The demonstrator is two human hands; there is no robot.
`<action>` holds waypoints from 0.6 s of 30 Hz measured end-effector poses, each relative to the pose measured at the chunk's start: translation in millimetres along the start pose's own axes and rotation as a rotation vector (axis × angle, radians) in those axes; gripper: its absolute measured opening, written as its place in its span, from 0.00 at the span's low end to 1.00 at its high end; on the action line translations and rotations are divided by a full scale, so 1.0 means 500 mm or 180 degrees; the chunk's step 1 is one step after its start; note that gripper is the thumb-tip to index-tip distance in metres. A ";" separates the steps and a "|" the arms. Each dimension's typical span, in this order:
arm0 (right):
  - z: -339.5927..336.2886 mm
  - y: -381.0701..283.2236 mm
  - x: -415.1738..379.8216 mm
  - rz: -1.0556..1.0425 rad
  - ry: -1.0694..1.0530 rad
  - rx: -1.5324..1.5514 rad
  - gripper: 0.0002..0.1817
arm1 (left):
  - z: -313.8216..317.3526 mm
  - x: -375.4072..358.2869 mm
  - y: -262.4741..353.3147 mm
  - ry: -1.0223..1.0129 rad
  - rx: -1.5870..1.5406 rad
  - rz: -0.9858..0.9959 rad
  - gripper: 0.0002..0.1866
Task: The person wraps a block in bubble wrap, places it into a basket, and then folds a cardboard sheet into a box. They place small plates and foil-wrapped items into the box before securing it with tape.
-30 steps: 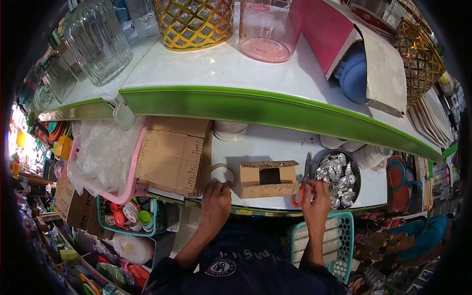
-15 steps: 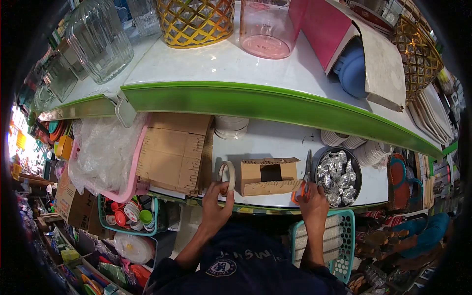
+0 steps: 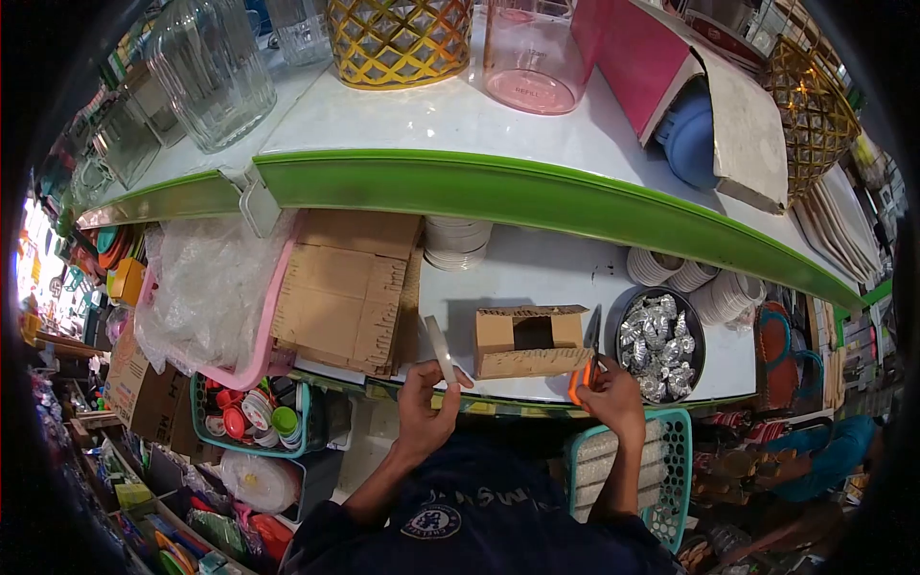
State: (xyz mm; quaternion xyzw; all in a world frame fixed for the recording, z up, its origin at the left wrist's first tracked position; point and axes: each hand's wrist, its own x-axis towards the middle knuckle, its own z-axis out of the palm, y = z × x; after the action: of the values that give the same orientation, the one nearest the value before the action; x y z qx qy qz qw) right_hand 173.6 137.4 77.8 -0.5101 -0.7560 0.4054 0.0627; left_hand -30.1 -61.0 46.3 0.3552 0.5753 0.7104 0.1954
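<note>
A roll of tape (image 3: 440, 350), seen nearly edge-on, is pinched between the fingers of my left hand (image 3: 427, 407) at the shelf's front edge. My right hand (image 3: 614, 395) grips a pair of scissors (image 3: 582, 383) by its orange handles, blades pointing up and away from me. Between the two hands a small open cardboard box (image 3: 530, 364) lies on the white lower shelf (image 3: 537, 268), with a dark patch showing inside. Just right of the scissors sits a dark round pan (image 3: 702, 355) filled with shiny foil-like pieces (image 3: 656, 345).
Flattened cardboard (image 3: 340, 297) and a pink basket (image 3: 259, 355) with clear plastic stand at left. The green-edged upper shelf (image 3: 498, 187) overhangs the work spot. Stacked white dishes (image 3: 456, 244) stand behind. Below me is a teal basket (image 3: 678, 470) with wrapped goods.
My left hand has turned the tape roll, so its open ring now shows nearly edge-on. The scissors have shifted slightly left and nearer to me in my right hand.
</note>
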 end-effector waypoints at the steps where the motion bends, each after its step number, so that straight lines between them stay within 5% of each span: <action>1: -0.006 0.006 0.000 -0.0003 -0.0002 -0.0001 0.34 | 0.001 -0.001 0.003 0.0004 0.0001 0.0001 0.13; 6: -0.023 0.053 -0.018 -0.0172 -0.0117 0.1367 0.33 | 0.003 -0.003 0.016 0.0012 -0.0305 0.0041 0.14; 12: -0.062 0.027 -0.057 -0.1207 -0.0009 0.0614 0.39 | 0.000 -0.008 0.026 -0.0053 -0.0214 0.0165 0.15; 18: -0.029 0.025 -0.081 -0.1797 0.0474 0.1570 0.28 | -0.002 -0.014 0.019 -0.0016 0.0152 0.0412 0.15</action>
State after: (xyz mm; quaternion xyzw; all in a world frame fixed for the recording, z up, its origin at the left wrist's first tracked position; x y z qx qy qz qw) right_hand 208.9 114.2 92.0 -0.2794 -0.7398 0.5038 0.3475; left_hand -24.8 -69.1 53.1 0.3980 0.5675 0.7067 0.1419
